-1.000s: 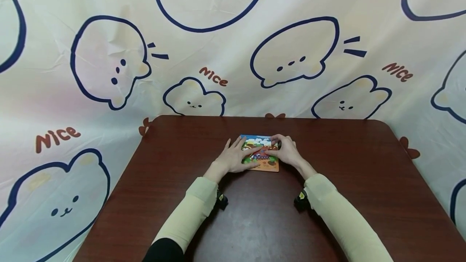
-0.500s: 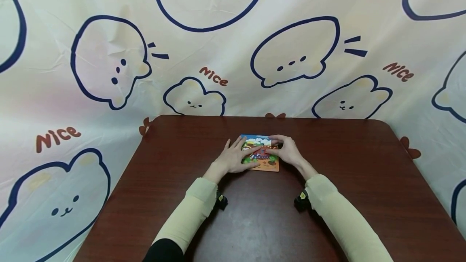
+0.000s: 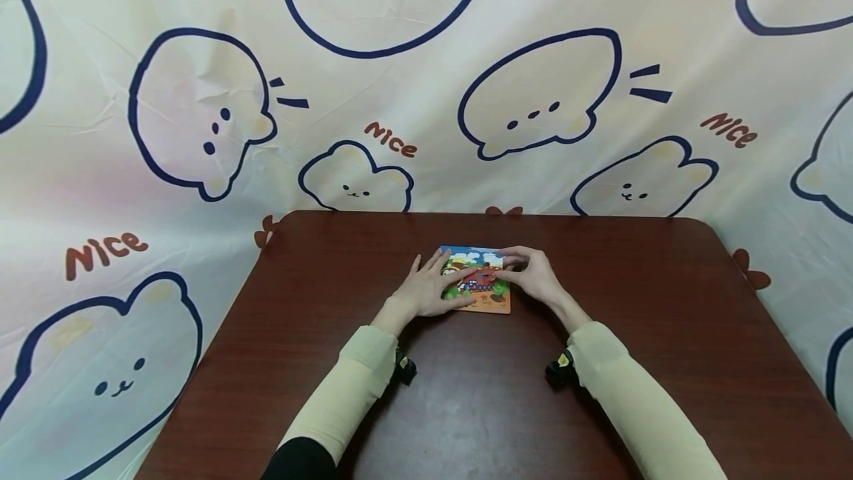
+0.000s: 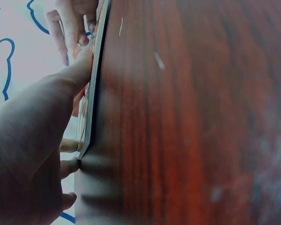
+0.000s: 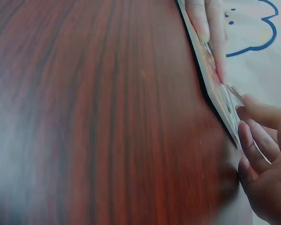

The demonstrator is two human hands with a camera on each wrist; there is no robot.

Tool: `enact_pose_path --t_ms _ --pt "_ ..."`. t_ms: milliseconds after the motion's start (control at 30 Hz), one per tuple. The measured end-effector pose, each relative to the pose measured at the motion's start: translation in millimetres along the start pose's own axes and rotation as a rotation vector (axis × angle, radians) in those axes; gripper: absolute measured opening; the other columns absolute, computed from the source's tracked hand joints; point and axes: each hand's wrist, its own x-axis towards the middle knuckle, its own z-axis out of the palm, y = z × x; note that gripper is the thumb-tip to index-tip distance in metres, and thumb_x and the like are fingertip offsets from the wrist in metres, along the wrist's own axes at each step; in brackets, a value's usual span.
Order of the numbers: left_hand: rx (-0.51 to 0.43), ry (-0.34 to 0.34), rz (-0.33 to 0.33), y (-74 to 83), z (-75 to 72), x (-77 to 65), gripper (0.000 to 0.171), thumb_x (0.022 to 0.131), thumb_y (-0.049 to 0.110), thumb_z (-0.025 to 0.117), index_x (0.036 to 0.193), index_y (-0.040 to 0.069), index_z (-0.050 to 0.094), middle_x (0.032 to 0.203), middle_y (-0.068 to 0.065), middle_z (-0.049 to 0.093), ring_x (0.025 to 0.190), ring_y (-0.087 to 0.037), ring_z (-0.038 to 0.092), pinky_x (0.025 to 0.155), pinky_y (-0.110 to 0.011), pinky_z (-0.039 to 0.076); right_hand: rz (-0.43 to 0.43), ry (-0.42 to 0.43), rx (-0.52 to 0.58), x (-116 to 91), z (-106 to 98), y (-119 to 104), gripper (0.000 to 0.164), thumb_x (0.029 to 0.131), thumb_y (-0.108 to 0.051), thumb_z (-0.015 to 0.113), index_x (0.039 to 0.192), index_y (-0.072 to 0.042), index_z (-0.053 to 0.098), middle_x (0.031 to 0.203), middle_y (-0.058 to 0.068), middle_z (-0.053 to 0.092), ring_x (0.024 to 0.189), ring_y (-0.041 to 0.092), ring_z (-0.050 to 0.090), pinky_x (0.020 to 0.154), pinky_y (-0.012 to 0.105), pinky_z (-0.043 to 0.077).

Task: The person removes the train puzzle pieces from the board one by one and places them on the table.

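A small rectangular picture puzzle (image 3: 493,304), with blue sky, a red shape and an orange lower strip, lies flat on the table. My left hand (image 3: 426,291) rests over its left part with fingers spread, thumb along the near side. At the right side, my right hand (image 3: 538,277) pinches a thin flat puzzle piece (image 5: 235,93) between thumb and fingers. That piece stands tilted at the board's edge in the right wrist view; its printed face is hard to make out. Seen from the left wrist, the board (image 4: 94,89) shows edge-on, with the left thumb on it.
The brown wooden table (image 3: 466,406) stretches around the puzzle, and its far edge lies behind it. A pale cloth (image 3: 426,95) with blue cartoon outlines hangs behind the table. Black wrist cameras (image 3: 560,369) sit under both sleeve cuffs.
My right hand has shifted a little to the right, and its forearm has swung outward. My left hand and the board have stayed in place.
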Motion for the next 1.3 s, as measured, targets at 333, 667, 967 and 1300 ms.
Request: enact_pose_path --t_ms 333,667,967,1300 --pt "-0.015 0.017 0.008 -1.5 2.8 1.0 0.072 0.107 0.073 0.051 0.172 0.049 0.031 0.187 -0.012 0.013 0.176 -0.033 0.008 0.14 -0.068 0.007 0.035 0.039 0.13 -8.5 -23.5 9.1 0.043 0.1 -0.007 0.081 0.14 0.004 0.07 0.121 0.031 0.077 0.093 0.008 0.068 0.08 0.013 0.057" --pt "-0.024 0.009 0.015 -0.8 0.9 0.1 0.072 0.107 0.073 0.052 0.172 0.05 0.031 0.187 -0.011 0.012 0.176 -0.033 0.007 0.14 -0.068 0.006 0.068 0.079 0.095 -14.1 -41.8 13.5 0.043 0.101 -0.008 0.08 0.142 0.001 0.07 0.124 0.028 0.078 0.092 0.0 0.068 0.081 0.012 0.058" --pt "-0.054 0.013 0.024 -2.1 1.8 0.7 0.072 0.107 0.072 0.054 0.171 0.049 0.034 0.187 -0.01 0.013 0.176 -0.032 0.007 0.14 -0.069 0.005 0.084 0.109 0.003 -23.0 -59.9 21.1 0.041 0.104 -0.01 0.077 0.143 0.001 0.069 0.131 0.03 0.075 0.104 0.016 0.071 0.083 0.01 0.053" --pt "-0.054 0.029 0.017 -3.9 0.8 -7.0 0.071 0.106 0.072 0.055 0.171 0.048 0.036 0.187 -0.011 0.016 0.176 -0.032 0.008 0.14 -0.068 0.004 0.045 0.118 -0.095 -31.1 -78.2 35.5 0.044 0.104 -0.01 0.077 0.145 0.001 0.067 0.153 0.031 0.06 0.142 0.048 0.054 0.124 0.067 0.042"
